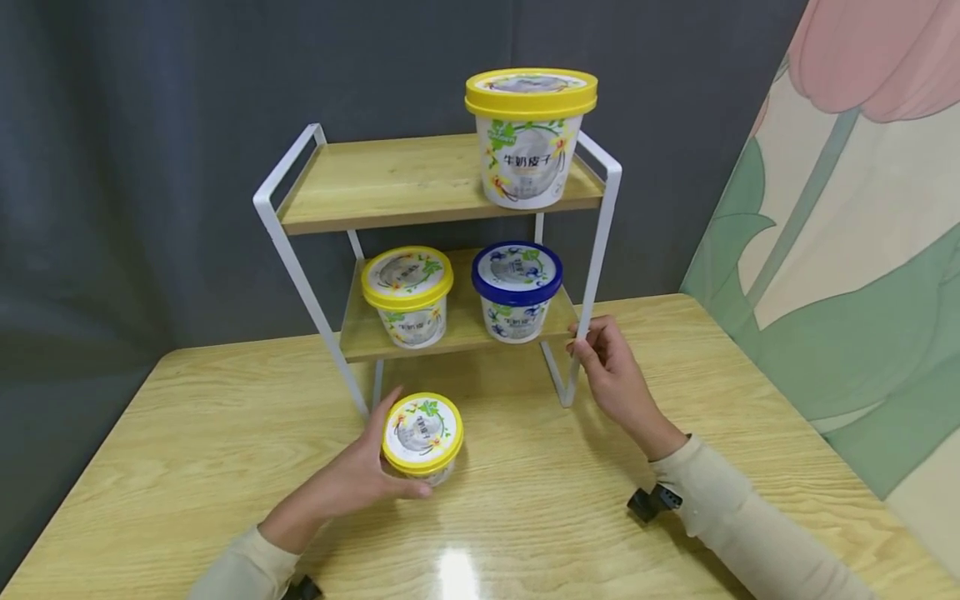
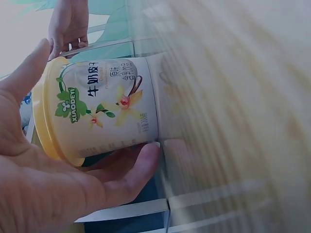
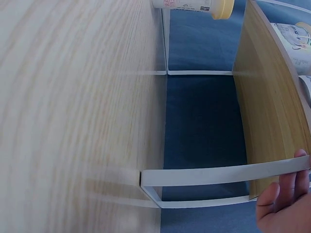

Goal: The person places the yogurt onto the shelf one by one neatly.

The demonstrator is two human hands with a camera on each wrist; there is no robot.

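Observation:
A yellow-lidded white tub (image 1: 423,435) stands on the table in front of the rack's left side. My left hand (image 1: 363,471) curves round it, thumb on the near side, fingers on the far side; in the left wrist view the fingertips (image 2: 148,155) lie by its base. My right hand (image 1: 611,367) holds the right white metal leg (image 1: 596,267) of the two-tier rack at lower-shelf height, and the right wrist view shows fingers behind the leg. On the lower shelf (image 1: 465,321) sit another yellow-lidded tub (image 1: 412,296) and a blue-lidded tub (image 1: 517,292).
A larger yellow-lidded tub (image 1: 531,137) stands at the right end of the upper shelf (image 1: 382,179). The rack rests on a wooden table (image 1: 525,517), before a dark curtain (image 1: 187,167). A flower-patterned panel (image 1: 847,250) borders the table on the right.

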